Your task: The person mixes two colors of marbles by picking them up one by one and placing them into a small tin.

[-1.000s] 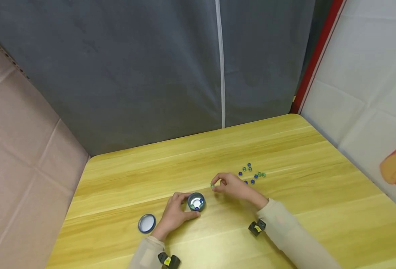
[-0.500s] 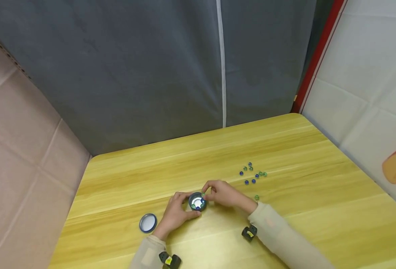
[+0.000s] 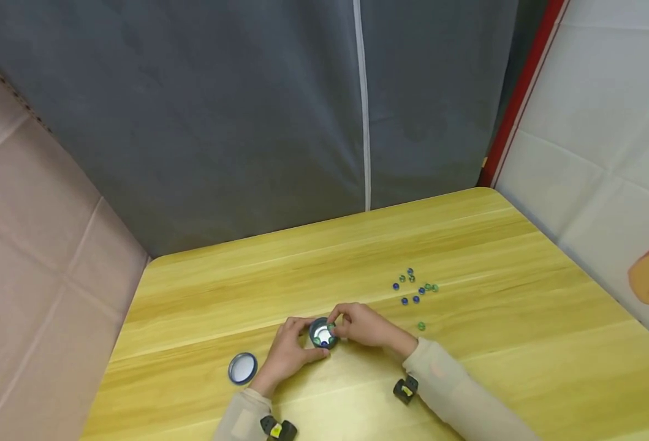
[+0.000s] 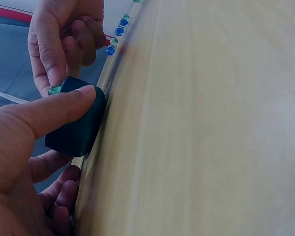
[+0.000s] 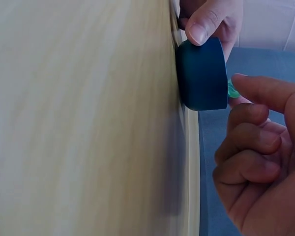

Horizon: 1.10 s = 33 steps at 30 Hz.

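I see a green marble [image 5: 232, 90] pinched in the right hand [image 3: 361, 324], at the mouth of the round blue tin [image 5: 204, 73] that the left hand [image 3: 288, 353] grips, so I guess the step is putting it in, and next I should loosen that pinch.

Your yellow wood-grain table [image 3: 219, 275] carries a dark tin [image 5: 202, 76], a round lid [image 3: 242, 369] near it, and loose marbles [image 3: 404, 301] to your right.

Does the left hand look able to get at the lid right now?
Probably yes, once the left hand lets go of the container: the lid lies close by, with nothing over it.
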Each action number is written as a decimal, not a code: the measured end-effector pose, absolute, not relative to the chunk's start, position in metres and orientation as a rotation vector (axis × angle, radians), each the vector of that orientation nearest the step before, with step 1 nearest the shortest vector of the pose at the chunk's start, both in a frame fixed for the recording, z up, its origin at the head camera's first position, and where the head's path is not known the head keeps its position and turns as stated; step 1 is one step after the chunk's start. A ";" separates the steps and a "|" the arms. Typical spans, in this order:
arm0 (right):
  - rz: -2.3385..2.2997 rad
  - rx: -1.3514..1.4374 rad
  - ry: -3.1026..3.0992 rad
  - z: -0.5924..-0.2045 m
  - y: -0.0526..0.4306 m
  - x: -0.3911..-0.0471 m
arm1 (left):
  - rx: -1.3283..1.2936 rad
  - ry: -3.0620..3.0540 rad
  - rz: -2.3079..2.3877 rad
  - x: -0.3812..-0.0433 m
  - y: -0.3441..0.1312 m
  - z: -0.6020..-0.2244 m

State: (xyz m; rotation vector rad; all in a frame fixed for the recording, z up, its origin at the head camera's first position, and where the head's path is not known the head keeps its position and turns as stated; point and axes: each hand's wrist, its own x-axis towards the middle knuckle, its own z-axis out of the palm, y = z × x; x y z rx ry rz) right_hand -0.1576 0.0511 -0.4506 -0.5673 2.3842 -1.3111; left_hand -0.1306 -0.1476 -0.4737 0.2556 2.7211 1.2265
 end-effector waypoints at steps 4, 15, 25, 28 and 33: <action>-1.310 -0.574 2.378 -0.450 0.050 -0.156 | 0.259 2.711 1.239 -0.130 -0.147 -0.474; -1.290 -0.589 2.377 -0.450 0.049 -0.154 | 0.245 2.711 1.218 -0.130 -0.147 -0.478; -1.309 -0.560 2.376 -0.451 0.051 -0.155 | 0.240 2.708 1.222 -0.130 -0.147 -0.475; -1.310 -0.556 2.387 -0.448 0.054 -0.155 | 0.238 2.710 1.223 -0.130 -0.147 -0.475; -1.299 -0.541 2.431 -0.447 0.063 -0.155 | 0.240 2.714 1.219 -0.130 -0.149 -0.476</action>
